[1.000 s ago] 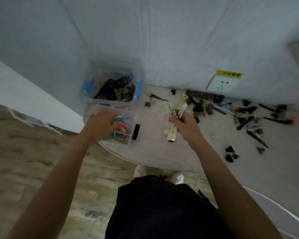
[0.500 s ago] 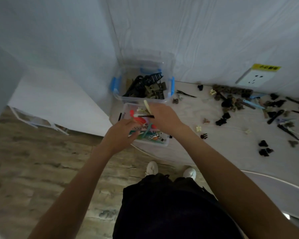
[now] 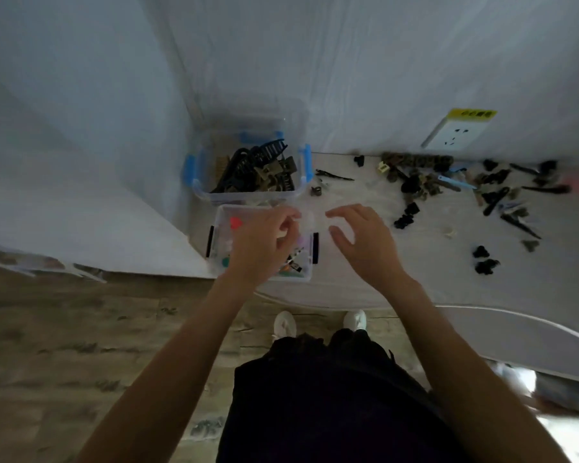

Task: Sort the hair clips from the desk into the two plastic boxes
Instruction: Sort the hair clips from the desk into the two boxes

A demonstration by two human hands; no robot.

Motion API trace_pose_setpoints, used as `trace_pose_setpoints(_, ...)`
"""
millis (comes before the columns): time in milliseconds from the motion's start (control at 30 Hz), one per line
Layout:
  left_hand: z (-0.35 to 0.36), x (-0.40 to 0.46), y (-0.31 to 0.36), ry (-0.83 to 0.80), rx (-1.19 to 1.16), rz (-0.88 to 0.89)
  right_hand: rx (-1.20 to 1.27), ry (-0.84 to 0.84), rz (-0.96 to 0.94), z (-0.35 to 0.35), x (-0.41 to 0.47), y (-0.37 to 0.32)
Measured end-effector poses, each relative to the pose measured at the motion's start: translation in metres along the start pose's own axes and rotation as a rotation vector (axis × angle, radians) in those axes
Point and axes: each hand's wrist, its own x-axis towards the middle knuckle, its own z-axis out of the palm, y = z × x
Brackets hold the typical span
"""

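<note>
Two clear plastic boxes stand at the desk's left end. The far box (image 3: 201, 187) has blue handles and holds dark clips. The near box (image 3: 222, 213) has black latches and holds colourful clips. My left hand (image 3: 264, 243) hovers over the near box with curled fingers that seem to pinch a small pale hair clip (image 3: 290, 225). My right hand (image 3: 363, 243) hangs above the desk just right of that box, fingers spread and empty. Several loose dark clips (image 3: 411, 187) lie further right.
A wall socket (image 3: 457, 137) with a yellow label sits on the wall behind the loose clips. The rounded desk edge (image 3: 348, 304) runs just in front of the near box. A thin black clip (image 3: 333, 175) lies beside the far box. My shoes stand on the wooden floor below.
My right hand carried cream clips from the desk to the near box, let them go and pulled back to the right, empty. My left hand stayed over that box.
</note>
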Motion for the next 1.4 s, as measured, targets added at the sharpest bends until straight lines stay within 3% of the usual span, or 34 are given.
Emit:
trace_pose_setpoints(100,0.036,0.027,0.028,-0.138,-0.061,0.049,0.002,0.034,0.15,-0.02,-0.015,0.043)
trace_pose_setpoints(267,0.099,0.062,0.042,-0.377,-0.088,-0.081,-0.03,0.018,0.357,-0.044,-0.036,0.112)
trace_pose_setpoints(467,0.15,0.112,0.04,-0.318,0.173,-0.17,-0.082,-0.012,0.434,-0.076,-0.025,0.196)
trace_pose_setpoints(733,0.171,0.139,0.016,-0.33,0.572,-0.267,-0.201,-0.134,0.352,-0.085,0.043,0.262)
trace_pose_setpoints(967,0.199,0.14,0.029,-0.364,0.346,-0.193,-0.259,-0.097,0.24,-0.074,0.047,0.282)
trace_pose_setpoints(1167,0.214,0.145,0.054,-0.166,0.163,-0.293,-0.255,-0.124,0.225,-0.074,0.026,0.274)
trace_pose_setpoints(1400,0.231,0.156,0.059,-0.288,0.162,-0.366,-0.013,-0.18,0.326,-0.094,0.026,0.271)
